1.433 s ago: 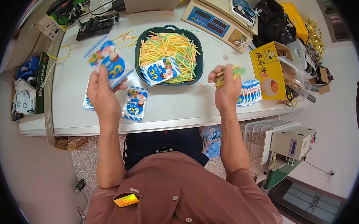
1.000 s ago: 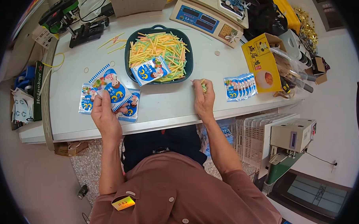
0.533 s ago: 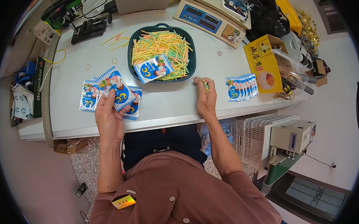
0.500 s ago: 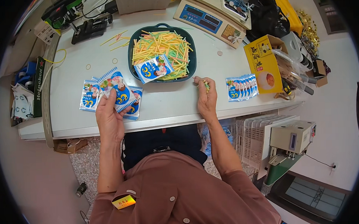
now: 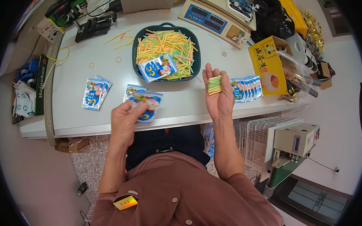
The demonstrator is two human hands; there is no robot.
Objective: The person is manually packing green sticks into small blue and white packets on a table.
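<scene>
My left hand pinches a blue-and-white packet between thumb and fingers, slightly blurred. Behind it, another similar packet partly shows on the table. Palm up, my right hand holds a small bundle of short yellow and green sticks under the thumb. A dark green tub heaped with thin pastel sticks stands beyond both hands, one packet lying on the heap. Left of my left hand lie a few overlapping packets. A fanned row of packets is beside my right hand, partly hidden by it.
Loose sticks and rubber bands lie left of the tub. A scale stands at the back right, a yellow carton at the right edge. A drill-press-like stand is at the back left. A beige machine stands below right.
My left hand has moved right with a packet, leaving a few packets behind on the left. My right hand has turned palm up and moved right, now showing the stick bundle.
</scene>
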